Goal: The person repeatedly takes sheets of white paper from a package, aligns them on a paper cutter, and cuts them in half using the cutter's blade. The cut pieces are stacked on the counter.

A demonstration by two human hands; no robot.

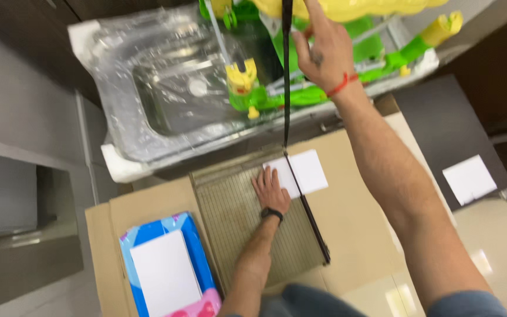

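White sheet (300, 172) lies flat on a paper cutter (247, 226), its right part jutting past the cutting edge, in the head view. The cutter's gridded board rests on a brown cardboard worktop (356, 223). The left hand (271, 189), a dark band at its wrist, presses palm-down with fingers spread on the sheet's left edge and the board beside it. The right hand (324, 53), a red thread round its wrist, is raised high above the board, fingers curled about the upper end of the cutter's long black blade arm (287, 76), which stands lifted nearly upright from its pivot at the board's near corner. To the left on the cardboard sits a blue and pink box (192, 235) carrying a stack of white paper (164, 273). Behind the cutter lies a steel sink (165, 94) wrapped in clear plastic, with a green and yellow toy (382, 58) partly over it. Another white sheet (469, 179) lies well apart on a dark surface at right.
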